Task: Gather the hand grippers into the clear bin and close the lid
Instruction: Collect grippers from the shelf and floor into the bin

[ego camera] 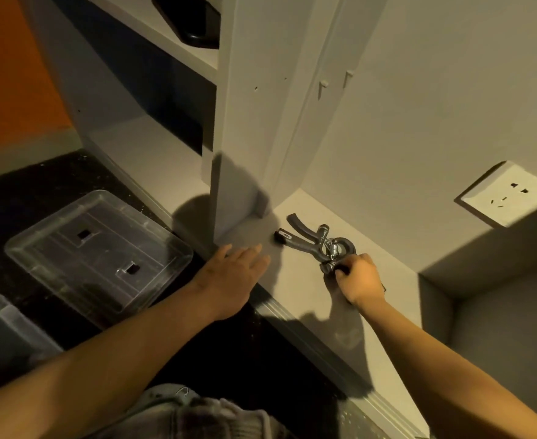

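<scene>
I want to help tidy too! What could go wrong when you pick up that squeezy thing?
The right hand grips only one end of the hand gripper, so it might swing or slip onto the ledge. Its spring sits close to the fingers and could nip them. The clear lid lies on the floor close by and could get knelt on.

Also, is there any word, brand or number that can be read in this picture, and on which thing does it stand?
None can be read.
The pale marks on the hand gripper are too blurred.
The wall socket shows only slots, no text.
</scene>
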